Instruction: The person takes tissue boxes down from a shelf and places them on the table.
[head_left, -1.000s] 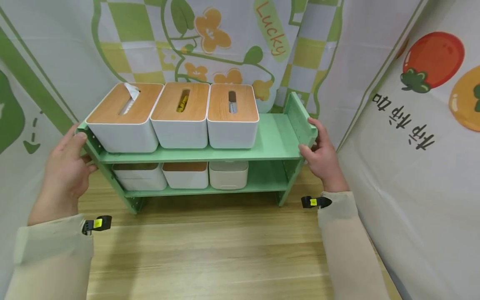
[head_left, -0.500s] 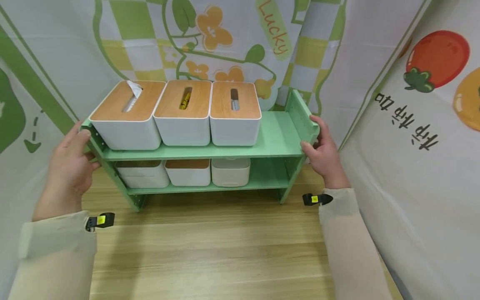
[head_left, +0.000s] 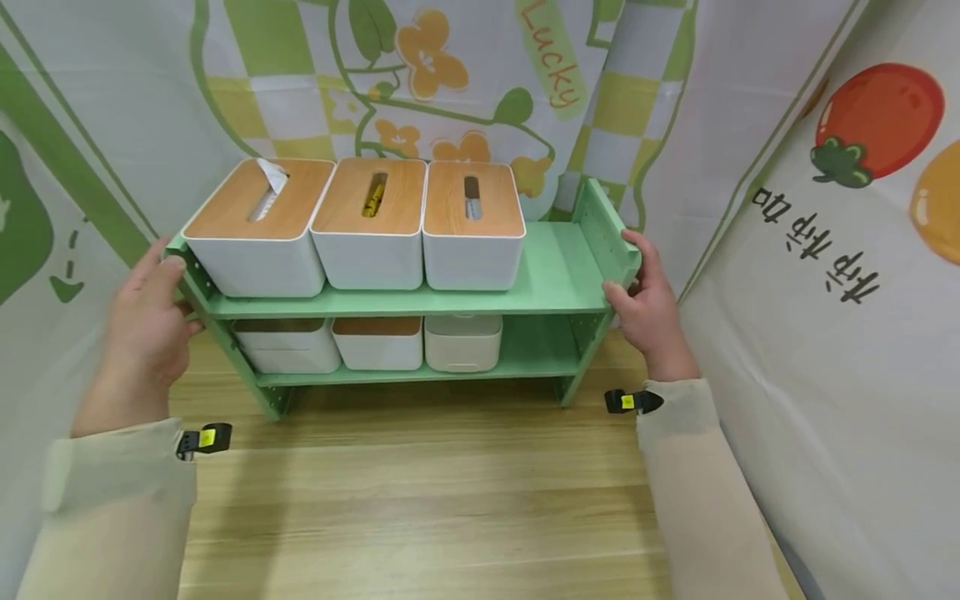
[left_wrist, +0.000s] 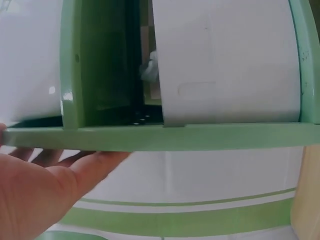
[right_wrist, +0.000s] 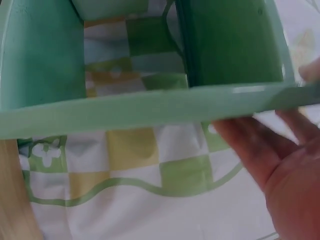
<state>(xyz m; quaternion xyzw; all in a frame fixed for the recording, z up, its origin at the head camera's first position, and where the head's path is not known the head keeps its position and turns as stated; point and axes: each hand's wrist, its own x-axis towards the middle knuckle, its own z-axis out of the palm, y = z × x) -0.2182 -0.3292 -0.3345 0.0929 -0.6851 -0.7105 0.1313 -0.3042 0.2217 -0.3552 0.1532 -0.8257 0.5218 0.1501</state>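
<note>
A green two-tier shelf (head_left: 558,271) stands on the wood-look floor between my hands. My left hand (head_left: 142,337) grips the top of its left side panel, thumb at the front edge and fingers along the outer face. On the opposite end, my right hand (head_left: 648,308) holds the right panel's top front corner, its thumb in front. Three white boxes with wood lids line the upper tier: a tissue box (head_left: 258,271) with a tissue poking out, a middle box (head_left: 375,262) with something yellow inside, and a right box (head_left: 474,265) with something grey inside.
Below are a white box (head_left: 288,354), a white box with a brown top (head_left: 377,348) and a cream lidded box (head_left: 462,346). A printed curtain (head_left: 637,108) hangs close behind the shelf. A white sheet with a printed tomato (head_left: 881,125) borders the right side.
The whole head view has shifted slightly, so shelf, hands and curtain all appear a little further right. Both hands keep their hold on the side panels.
</note>
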